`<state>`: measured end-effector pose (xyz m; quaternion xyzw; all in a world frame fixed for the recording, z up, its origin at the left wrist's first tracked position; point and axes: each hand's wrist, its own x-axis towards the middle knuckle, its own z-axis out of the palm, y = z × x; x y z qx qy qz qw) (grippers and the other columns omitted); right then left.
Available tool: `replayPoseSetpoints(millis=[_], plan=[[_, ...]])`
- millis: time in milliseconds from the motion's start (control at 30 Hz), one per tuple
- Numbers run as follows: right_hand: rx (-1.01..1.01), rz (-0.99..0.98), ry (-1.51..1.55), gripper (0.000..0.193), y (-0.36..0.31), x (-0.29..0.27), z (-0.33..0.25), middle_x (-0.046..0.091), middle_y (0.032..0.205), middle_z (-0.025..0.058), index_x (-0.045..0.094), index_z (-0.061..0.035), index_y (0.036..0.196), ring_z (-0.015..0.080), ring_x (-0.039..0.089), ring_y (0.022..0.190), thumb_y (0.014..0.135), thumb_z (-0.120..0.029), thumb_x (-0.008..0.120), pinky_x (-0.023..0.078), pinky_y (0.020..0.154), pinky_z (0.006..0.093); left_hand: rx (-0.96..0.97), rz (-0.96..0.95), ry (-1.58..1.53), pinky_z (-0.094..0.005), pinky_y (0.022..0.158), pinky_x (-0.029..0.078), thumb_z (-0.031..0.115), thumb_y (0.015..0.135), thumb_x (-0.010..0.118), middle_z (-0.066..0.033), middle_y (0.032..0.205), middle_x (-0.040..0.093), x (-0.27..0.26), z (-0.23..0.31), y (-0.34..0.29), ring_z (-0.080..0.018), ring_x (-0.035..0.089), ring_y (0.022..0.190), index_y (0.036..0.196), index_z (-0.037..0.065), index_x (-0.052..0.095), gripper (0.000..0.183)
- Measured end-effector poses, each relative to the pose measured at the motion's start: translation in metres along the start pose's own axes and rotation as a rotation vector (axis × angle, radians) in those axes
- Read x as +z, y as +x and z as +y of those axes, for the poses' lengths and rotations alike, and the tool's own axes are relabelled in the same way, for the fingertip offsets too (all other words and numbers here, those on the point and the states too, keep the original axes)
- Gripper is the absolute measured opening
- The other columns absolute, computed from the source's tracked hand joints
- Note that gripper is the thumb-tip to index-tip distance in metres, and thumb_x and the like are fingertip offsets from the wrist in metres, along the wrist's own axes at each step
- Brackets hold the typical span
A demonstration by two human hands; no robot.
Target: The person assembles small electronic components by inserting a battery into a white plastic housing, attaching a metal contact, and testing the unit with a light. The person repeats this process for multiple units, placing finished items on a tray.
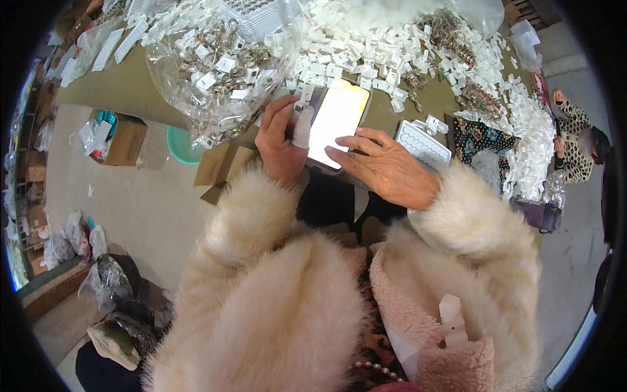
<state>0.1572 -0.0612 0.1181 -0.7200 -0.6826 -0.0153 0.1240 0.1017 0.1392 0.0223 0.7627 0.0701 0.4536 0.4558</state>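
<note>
A phone (334, 124) with a bright, washed-out screen lies at the near edge of the table. To its left, my left hand (282, 140) is closed, pinching a small white jewelry card (305, 93) upright by the phone's edge. A white wrap (302, 128) covers one of that hand's digits. My right hand (392, 168) reaches over the phone's lower right, fingers stretched out and holding nothing, with fingertips at the glowing screen. Right of the phone sits a white tray (424, 145) with rounded hollows, a few small white cards at its far edge.
Heaps of white cards (353, 49) cover the table's far side. A clear plastic bag (215, 85) of cards and metallic pieces lies left. Cardboard boxes (124, 140) and a green basin (183, 145) stand below the table's left edge. Another person (578, 147) is at far right.
</note>
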Motion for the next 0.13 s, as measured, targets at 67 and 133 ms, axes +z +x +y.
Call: replayPoseSetpoints(millis=[67,133], plan=[[-0.005,-0.036,0.011,0.058,-0.001,-0.003,-0.006,0.068,0.117,0.0113,0.050,0.0016,0.142,0.0290,0.056,0.125,0.086,-0.006,0.060,0.042,0.108,0.0450,0.006,-0.012,-0.010,-0.0257,0.058,0.050,0.000,0.083,0.073,-0.0095,0.109,0.070,-0.001,-0.002,-0.001,-0.0139,0.060,0.065,0.105,0.000,0.069,0.022],[0.093,-0.194,0.052,0.064,-0.006,-0.007,-0.021,0.062,0.131,0.0151,0.048,-0.0019,0.145,0.0264,0.055,0.127,0.083,-0.007,0.062,0.040,0.110,0.0407,0.060,0.006,0.030,-0.0258,0.059,0.051,0.003,0.085,0.075,-0.0104,0.110,0.070,0.002,-0.006,-0.001,-0.0167,0.062,0.067,0.108,0.000,0.069,0.024]])
